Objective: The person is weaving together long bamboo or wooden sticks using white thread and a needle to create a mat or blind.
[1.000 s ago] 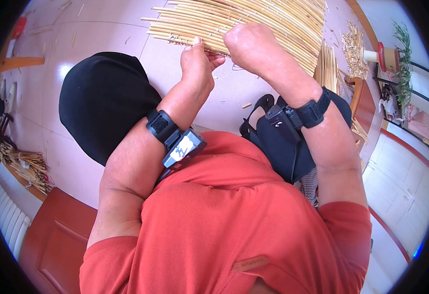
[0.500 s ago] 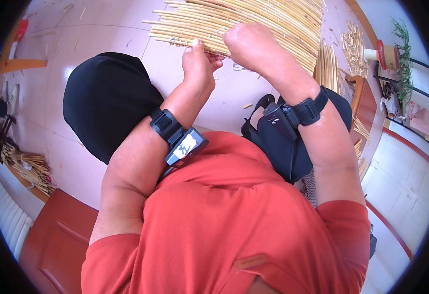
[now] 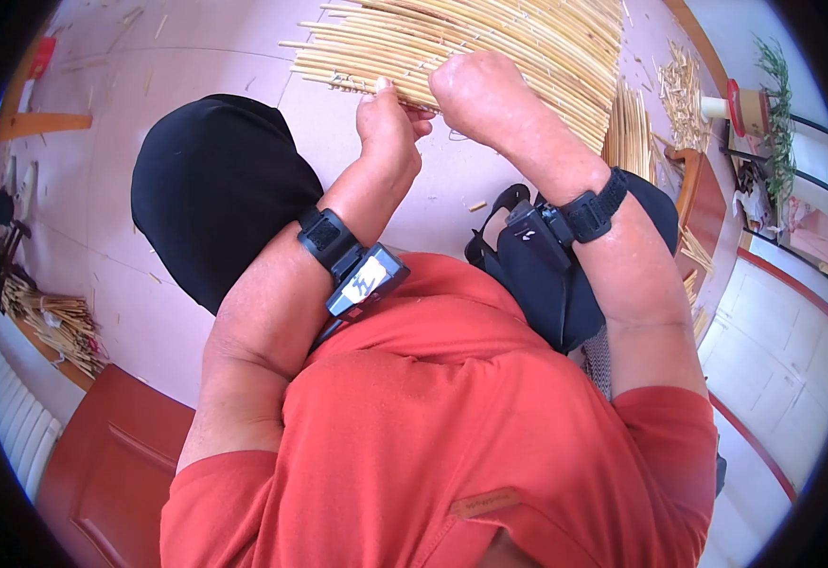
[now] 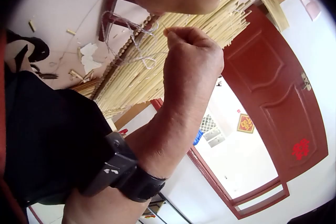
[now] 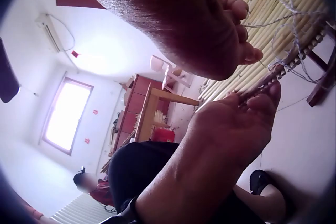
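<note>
A mat of pale straw-like stalks (image 3: 528, 43) lies at the top of the head view, its near edge bound with thread. My left hand (image 3: 387, 128) grips that edge, thumb on top and fingers below; in the right wrist view this hand (image 5: 231, 129) shows beneath the bound rim. Just to its right, my right hand (image 3: 480, 95) is curled over the edge. In the right wrist view its fingers (image 5: 247, 53) pinch a grey thread (image 5: 291, 11), which runs from them in loose loops over the stalks. The left wrist view shows the right hand (image 4: 191, 56) with fingertips near the rim.
More stalks (image 3: 630, 133) stand beside the mat's right side, and a loose pile (image 3: 684, 90) lies farther right. A spool (image 3: 750, 109) stands near the right edge. Stalk bundles (image 3: 54, 327) lie at the left. Black-clad knees (image 3: 215, 194) are below the mat.
Little differs. The left hand and forearm sit slightly farther right in the head view, and the right hand slightly lower. Both hands remain at the mat's near edge.
</note>
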Motion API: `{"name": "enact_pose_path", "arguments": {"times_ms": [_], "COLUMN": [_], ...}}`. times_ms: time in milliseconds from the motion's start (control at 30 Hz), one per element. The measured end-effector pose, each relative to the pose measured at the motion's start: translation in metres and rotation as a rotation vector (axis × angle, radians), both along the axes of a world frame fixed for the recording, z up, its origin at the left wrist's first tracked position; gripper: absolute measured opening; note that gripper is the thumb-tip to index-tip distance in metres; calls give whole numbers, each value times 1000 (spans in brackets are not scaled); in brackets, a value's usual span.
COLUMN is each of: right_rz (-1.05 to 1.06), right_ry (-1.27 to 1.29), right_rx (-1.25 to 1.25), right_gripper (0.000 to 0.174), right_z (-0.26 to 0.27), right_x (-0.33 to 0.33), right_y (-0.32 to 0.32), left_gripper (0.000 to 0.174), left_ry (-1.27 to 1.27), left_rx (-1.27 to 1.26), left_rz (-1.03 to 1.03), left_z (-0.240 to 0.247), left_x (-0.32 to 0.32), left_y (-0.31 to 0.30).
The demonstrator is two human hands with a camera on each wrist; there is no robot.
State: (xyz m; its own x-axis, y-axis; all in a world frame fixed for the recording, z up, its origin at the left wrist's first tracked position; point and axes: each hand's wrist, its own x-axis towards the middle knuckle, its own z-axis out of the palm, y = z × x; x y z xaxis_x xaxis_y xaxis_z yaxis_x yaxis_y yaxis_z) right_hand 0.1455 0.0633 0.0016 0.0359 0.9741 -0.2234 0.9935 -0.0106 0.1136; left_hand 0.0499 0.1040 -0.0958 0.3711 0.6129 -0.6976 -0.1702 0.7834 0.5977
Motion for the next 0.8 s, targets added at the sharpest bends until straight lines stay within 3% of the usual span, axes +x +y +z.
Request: {"name": "enact_pose_path", "arguments": {"times_ms": [67, 567, 800], "right_rz": [7, 22, -131], "right_ry": [9, 3, 58], "right_rx": [-14, -32, 1], "right_gripper": [12, 10, 17], "right_z": [0, -14, -1], "right_x": [0, -4, -2], "right_y": [0, 1, 5], "left_gripper": [30, 29, 33], "left_ry": [-9, -46, -64], "left_rx": [-19, 14, -13], "left_rz": [3, -16, -38], "left_z": [-1, -2, 12], "left_x": [0, -1, -4], "left_y": [0, 0, 2]}}
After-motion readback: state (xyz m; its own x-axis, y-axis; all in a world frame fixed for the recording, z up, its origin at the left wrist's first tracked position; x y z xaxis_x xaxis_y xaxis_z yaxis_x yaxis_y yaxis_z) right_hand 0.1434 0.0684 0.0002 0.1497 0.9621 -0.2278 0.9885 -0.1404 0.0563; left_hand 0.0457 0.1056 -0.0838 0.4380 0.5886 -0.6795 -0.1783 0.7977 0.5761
